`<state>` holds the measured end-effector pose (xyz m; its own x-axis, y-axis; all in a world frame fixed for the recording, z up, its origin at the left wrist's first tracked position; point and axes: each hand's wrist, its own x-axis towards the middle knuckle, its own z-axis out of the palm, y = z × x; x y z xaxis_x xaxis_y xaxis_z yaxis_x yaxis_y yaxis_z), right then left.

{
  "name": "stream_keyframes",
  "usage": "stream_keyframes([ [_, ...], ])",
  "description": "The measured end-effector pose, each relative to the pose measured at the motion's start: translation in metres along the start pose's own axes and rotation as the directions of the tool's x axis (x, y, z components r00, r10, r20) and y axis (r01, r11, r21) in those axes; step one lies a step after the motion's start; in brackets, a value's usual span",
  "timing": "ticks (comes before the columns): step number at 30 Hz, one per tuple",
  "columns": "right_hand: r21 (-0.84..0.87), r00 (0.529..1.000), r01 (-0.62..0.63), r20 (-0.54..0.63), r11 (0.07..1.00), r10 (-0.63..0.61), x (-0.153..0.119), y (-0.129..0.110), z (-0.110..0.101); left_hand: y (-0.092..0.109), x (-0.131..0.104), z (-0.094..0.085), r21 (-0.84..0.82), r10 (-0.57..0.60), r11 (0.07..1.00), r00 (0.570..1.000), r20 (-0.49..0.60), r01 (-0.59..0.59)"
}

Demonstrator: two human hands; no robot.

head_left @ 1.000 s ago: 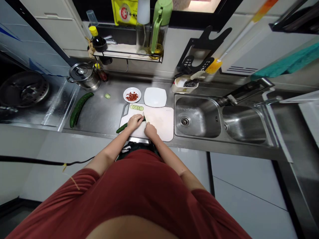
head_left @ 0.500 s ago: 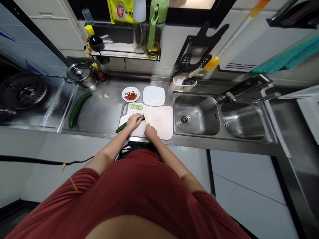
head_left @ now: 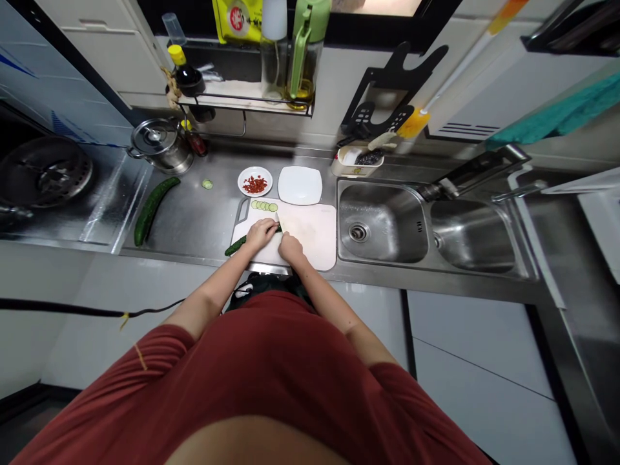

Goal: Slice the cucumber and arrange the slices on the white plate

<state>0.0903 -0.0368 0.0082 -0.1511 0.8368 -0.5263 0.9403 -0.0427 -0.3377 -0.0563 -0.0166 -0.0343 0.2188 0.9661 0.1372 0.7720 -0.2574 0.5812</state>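
Observation:
My left hand (head_left: 261, 234) is closed over a dark green cucumber (head_left: 236, 246) that lies slantwise on the white cutting board (head_left: 317, 242). Its tail end sticks out below that hand, and a short bit shows past the fingertips. My right hand (head_left: 291, 248) is wrapped round the handle of a kitchen knife (head_left: 279, 221), whose thin blade stands at the cucumber's cut end. Most of the blade is hard to make out against the board. Several round cucumber slices (head_left: 264, 206) lie in an overlapping row near the board's far edge.
Behind the board stand a plate of chopped red pieces (head_left: 254, 182) and a white square plate (head_left: 299, 185). A whole cucumber (head_left: 154, 210), a cucumber end piece (head_left: 207, 184) and a lidded steel pot (head_left: 162, 145) are to the left. A double sink (head_left: 382, 257) adjoins on the right.
My right hand has shifted slightly left and away from my body with the knife, closer to my left hand. My left hand stays on the cucumber. The view has shifted a little.

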Motion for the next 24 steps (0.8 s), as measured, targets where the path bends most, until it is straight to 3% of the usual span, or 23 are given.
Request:
stream_keyframes([
  [11,-0.021,1.000,0.000,0.022,1.000,0.000,-0.017,0.016,0.010,0.003,-0.001,0.000,0.043,-0.022,0.999,1.000,0.008,0.021],
  [16,-0.053,0.999,0.018,0.031,0.998,-0.016,-0.024,0.023,0.002,0.008,-0.001,-0.005,0.061,-0.043,0.997,0.998,0.035,0.041],
  [21,-0.148,1.000,0.012,-0.020,0.989,-0.015,-0.034,0.033,-0.012,0.015,0.000,-0.010,0.088,-0.094,0.992,0.994,0.060,0.089],
  [24,-0.221,0.992,-0.024,-0.122,0.975,-0.003,-0.041,0.041,-0.018,0.016,0.000,-0.012,0.084,-0.114,0.990,0.992,0.053,0.109],
])
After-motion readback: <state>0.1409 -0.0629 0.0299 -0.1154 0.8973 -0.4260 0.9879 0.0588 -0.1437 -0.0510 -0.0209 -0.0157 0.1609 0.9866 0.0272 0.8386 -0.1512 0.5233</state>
